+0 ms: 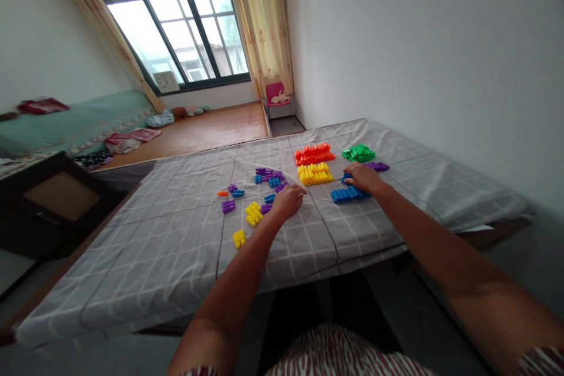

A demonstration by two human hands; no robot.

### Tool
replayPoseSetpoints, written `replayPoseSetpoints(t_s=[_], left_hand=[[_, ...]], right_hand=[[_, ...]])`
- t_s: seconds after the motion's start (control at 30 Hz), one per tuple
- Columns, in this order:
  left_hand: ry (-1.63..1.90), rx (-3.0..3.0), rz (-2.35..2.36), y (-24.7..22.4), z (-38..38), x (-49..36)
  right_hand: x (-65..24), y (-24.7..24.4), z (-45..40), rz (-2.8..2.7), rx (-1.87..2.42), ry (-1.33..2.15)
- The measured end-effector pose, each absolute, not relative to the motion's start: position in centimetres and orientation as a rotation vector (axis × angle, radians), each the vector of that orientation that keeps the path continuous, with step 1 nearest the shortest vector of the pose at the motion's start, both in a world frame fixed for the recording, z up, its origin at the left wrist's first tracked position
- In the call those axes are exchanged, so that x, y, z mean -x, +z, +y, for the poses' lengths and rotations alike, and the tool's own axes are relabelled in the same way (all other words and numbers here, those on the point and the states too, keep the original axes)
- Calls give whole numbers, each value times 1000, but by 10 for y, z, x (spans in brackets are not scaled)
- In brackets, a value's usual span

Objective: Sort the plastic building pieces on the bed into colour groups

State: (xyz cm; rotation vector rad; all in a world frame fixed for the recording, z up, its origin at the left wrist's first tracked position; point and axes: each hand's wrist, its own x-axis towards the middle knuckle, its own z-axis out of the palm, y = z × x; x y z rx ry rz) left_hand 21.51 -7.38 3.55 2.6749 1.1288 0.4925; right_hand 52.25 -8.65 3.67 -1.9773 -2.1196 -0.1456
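Observation:
My right hand [362, 177] is closed on a small blue plastic piece [346, 178], just above a row of blue tube-shaped pieces [350, 194]. To the left, my left hand [288, 201] hovers low over the cloth with its fingers curled. Whatever it may hold is hidden. Beside it lie scattered purple pieces [228, 206], blue pieces [238, 193], yellow pieces [254, 213] and one orange piece [222, 192]. Beyond the hands stand sorted stacks: red-orange pieces [314, 154], yellow pieces [315, 174] and green pieces [359, 153]. Some purple pieces [379, 166] lie behind my right hand.
A grey checked cloth [176, 247] covers the table. A white wall [418, 59] borders its right side. Past the far edge are a low wooden platform [211, 126] and a pink chair [275, 93]. A dark cabinet [57, 205] stands at the left.

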Motion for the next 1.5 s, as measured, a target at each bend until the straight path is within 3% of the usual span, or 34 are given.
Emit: replayPoseSetpoints(t_s=[0.33, 0.6, 0.87, 1.13, 1.5], left_hand=[[476, -2795, 954, 24, -65, -234], [624, -2841, 906, 1, -63, -234], [600, -2822, 959, 4, -66, -233], [625, -2798, 960, 3, -66, -230], [648, -2797, 930, 2, -64, -231]], right_hand=[[-560, 58, -111, -1827, 1768, -124], [-586, 25, -161, -1997, 1593, 48], [-586, 32, -151, -1908, 1710, -23], [-586, 17, -141, -1873, 1747, 138], [-569, 18, -174, -1725, 1646, -299]])
